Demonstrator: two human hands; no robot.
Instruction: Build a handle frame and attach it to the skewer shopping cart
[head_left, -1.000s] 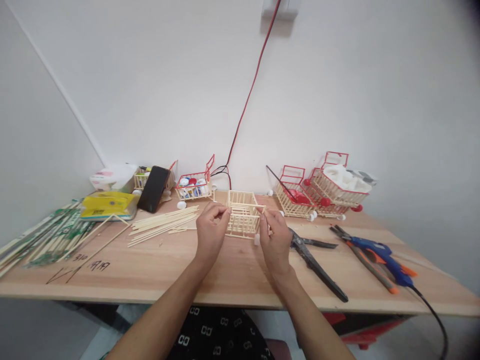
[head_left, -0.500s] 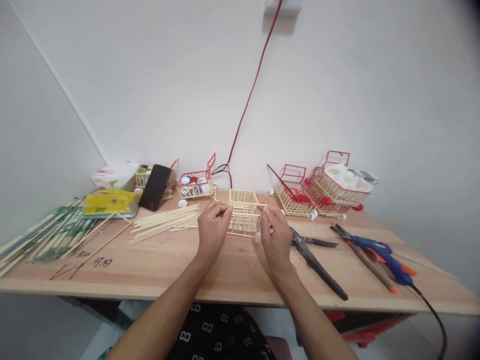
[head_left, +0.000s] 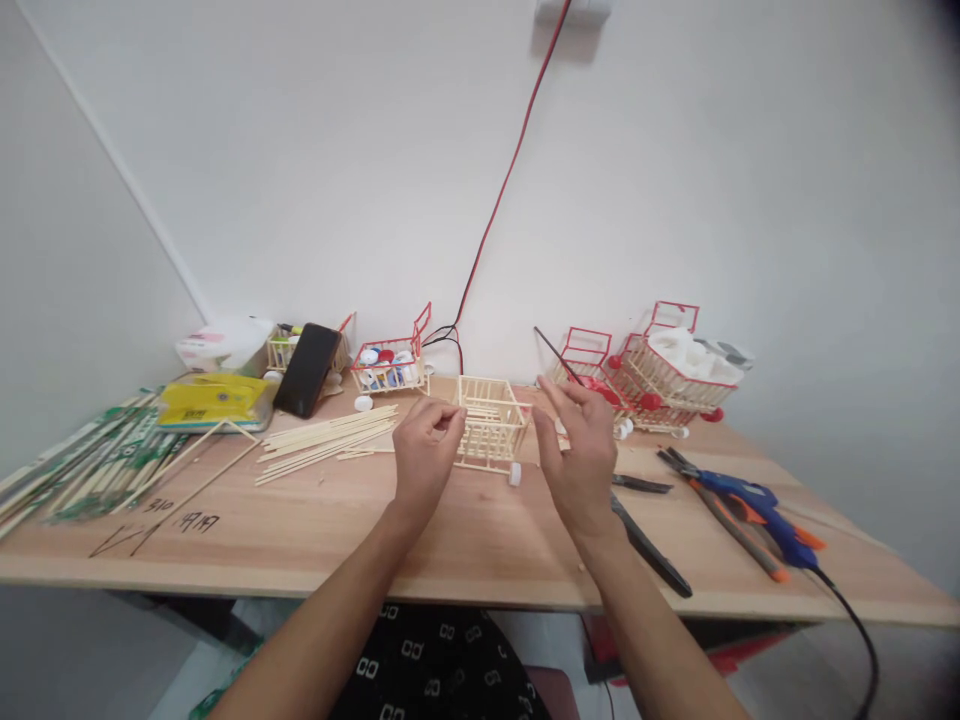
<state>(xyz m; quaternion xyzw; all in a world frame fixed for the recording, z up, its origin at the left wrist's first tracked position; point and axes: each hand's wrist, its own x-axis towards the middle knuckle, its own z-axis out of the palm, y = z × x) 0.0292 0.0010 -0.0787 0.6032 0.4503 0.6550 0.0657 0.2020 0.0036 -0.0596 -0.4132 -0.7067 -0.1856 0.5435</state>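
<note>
A small cart basket [head_left: 491,462] built of thin pale wooden sticks stands in the middle of the table, with a white wheel [head_left: 514,474] at its near right corner. My left hand [head_left: 427,445] is closed in a pinch at the basket's left edge, its fingertips on the sticks there. To the right of the basket, apart from it, my right hand [head_left: 581,455] has its fingers spread and holds nothing I can see. Black-handled pliers [head_left: 652,550] lie partly hidden under that hand and wrist.
Loose sticks [head_left: 330,440] lie left of the basket, with bundled sticks [head_left: 112,465] farther left. A phone [head_left: 307,370] leans on a finished cart. Another cart [head_left: 390,370] holds bottle caps; red-trimmed carts [head_left: 679,375] stand at the back right. A blue glue gun [head_left: 757,500] lies right beside orange-handled pliers [head_left: 739,535].
My right hand has let go of the basket's right side, moved right and spread its fingers. The left hand stays pinched at the left edge.
</note>
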